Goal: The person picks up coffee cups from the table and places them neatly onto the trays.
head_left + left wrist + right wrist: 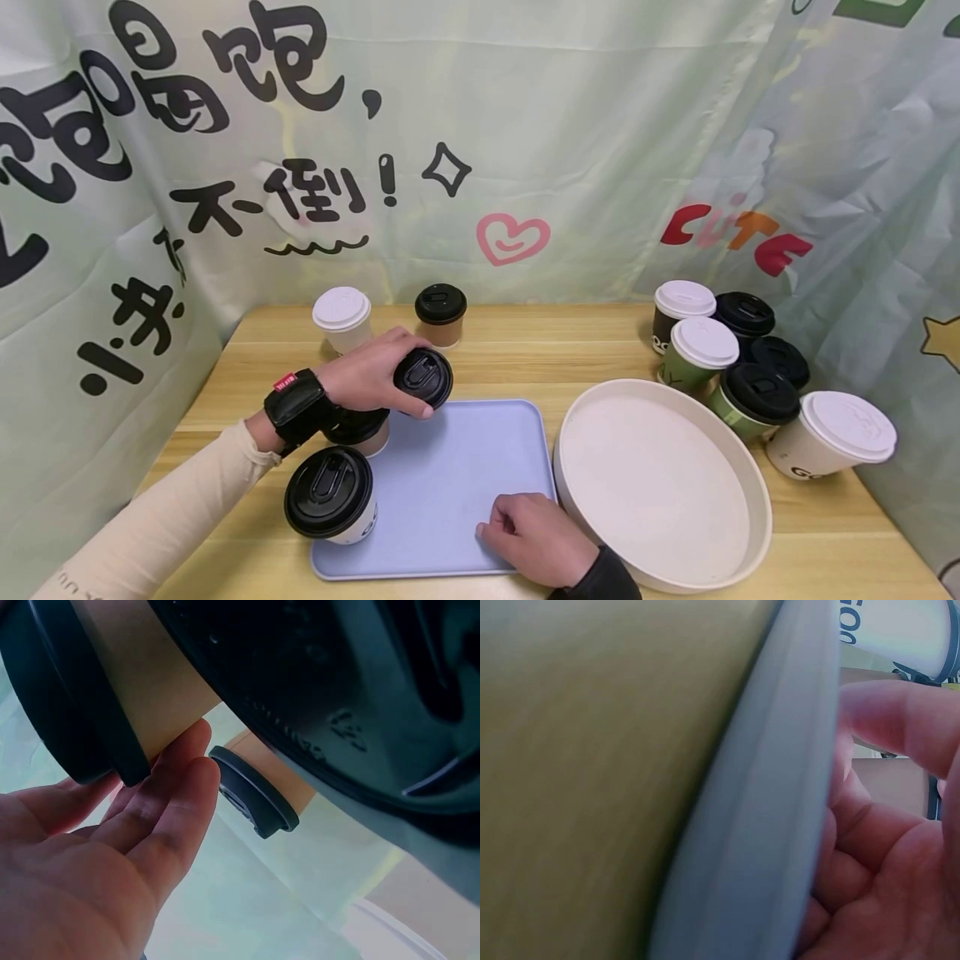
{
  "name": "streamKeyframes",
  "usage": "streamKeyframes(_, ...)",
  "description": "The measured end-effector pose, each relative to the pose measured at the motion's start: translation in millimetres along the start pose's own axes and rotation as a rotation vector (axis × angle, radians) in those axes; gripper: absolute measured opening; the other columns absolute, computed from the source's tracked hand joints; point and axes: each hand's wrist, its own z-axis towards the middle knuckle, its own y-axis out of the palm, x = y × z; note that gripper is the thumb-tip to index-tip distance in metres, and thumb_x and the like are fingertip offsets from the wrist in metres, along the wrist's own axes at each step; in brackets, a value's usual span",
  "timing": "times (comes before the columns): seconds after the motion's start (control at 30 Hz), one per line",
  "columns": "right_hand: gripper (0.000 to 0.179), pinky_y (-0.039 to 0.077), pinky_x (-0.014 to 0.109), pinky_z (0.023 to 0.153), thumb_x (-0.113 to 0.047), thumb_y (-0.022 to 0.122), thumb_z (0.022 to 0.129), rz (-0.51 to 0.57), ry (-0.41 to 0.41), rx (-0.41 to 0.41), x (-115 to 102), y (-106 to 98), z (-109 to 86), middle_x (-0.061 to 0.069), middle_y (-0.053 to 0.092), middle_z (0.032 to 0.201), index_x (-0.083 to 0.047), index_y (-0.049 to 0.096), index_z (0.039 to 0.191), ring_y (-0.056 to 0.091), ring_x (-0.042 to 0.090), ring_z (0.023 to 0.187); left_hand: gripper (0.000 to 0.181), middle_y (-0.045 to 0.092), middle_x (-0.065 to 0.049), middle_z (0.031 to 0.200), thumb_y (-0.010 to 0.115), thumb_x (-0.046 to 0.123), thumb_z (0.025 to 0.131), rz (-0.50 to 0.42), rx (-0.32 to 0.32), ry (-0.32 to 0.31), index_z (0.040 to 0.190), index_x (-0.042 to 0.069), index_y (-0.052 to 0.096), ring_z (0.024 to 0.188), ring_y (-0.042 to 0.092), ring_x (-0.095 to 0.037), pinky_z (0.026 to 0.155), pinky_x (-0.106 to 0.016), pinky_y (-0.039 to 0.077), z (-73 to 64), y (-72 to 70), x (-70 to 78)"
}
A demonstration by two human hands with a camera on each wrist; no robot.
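We judge cup-placing in hand: left hand grips black-lidded cup at tray twelve o'clock, right hand empty; next needs level release.

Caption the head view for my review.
Left hand grips a black-lidded cup near the far edge of a blue tray.

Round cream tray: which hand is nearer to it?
Right. The right hand is close beside the round cream tray; the left hand is farther off, holding a black-lidded brown cup near the blue tray.
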Motion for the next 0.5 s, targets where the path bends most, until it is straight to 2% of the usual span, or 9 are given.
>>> streamKeyframes(0.5, 0.032, 0.037, 0.026, 0.057, -0.039, 0.069, 0.098, -0.005, -0.009, 0.002, -0.6, -0.6, -0.4, -0.011, 0.047, 0.062, -0.021, 0.058, 0.073, 0.047, 0.006, 0.057, 0.096, 0.05, -0.009, 0.13, 0.089, 0.053, 0.076, 0.021, -0.053, -0.025, 0.151, 0.007, 0.048, 0.11, 0.055, -0.025, 0.096, -0.044, 0.049, 0.3, -0.5, -0.2)
